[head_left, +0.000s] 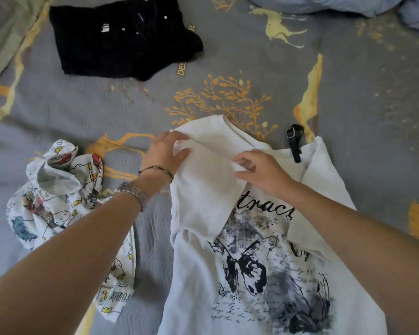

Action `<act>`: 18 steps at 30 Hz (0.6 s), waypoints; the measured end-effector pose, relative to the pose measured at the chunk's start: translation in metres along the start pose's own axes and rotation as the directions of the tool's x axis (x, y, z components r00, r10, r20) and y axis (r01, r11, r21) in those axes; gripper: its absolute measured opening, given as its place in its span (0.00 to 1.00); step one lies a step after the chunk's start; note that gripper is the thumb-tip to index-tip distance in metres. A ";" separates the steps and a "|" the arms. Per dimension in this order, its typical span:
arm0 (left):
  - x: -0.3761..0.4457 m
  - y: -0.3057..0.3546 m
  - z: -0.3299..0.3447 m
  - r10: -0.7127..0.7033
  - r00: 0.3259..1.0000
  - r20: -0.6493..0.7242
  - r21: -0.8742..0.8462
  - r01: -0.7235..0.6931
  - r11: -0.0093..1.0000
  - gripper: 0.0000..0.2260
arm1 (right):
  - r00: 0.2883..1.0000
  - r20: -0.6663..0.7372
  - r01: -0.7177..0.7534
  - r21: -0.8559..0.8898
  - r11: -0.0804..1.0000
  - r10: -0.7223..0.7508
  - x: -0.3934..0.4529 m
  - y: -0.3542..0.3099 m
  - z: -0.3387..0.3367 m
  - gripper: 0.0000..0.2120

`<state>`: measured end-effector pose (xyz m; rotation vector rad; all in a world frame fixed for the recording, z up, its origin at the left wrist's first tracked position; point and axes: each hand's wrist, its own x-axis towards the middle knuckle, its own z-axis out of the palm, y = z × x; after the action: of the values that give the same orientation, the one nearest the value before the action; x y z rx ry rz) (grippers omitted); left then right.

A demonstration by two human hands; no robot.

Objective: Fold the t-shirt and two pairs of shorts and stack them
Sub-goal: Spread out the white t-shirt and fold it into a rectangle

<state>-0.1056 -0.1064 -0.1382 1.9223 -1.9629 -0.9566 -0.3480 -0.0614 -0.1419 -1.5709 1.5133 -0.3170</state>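
The white t-shirt (252,274) lay print-up; left hand (165,151) and right hand (264,175) both pinched its folded-in sleeve (203,189), next needing flattening.

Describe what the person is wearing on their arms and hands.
Both forearms are bare, with no sleeves in view. The left hand side carries a thin dark cord bracelet at the wrist and, just below it, a silver metal-link watch band. The right hand and wrist show no jewellery.
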 end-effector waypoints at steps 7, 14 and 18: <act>0.041 0.001 0.001 -0.174 0.970 0.172 0.228 0.133 0.965 0.20 | 0.962 -0.263 -0.056 0.069 0.996 0.073 0.000 0.028 -0.056 0.09; 0.064 0.001 -0.012 -0.350 0.908 0.228 0.175 0.315 0.933 0.12 | 0.923 -0.360 -0.167 -0.050 0.985 0.138 -0.016 0.083 -0.105 0.11; 0.071 -0.020 -0.022 -0.411 0.882 0.230 0.093 0.401 0.912 0.09 | 0.872 -0.397 -0.314 -0.007 0.950 0.285 -0.024 0.102 -0.116 0.20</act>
<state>-0.0843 -0.1791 -0.1527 2.4021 -1.7355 -1.3254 -0.5042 -0.0720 -0.1417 -1.3474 2.0732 -0.4202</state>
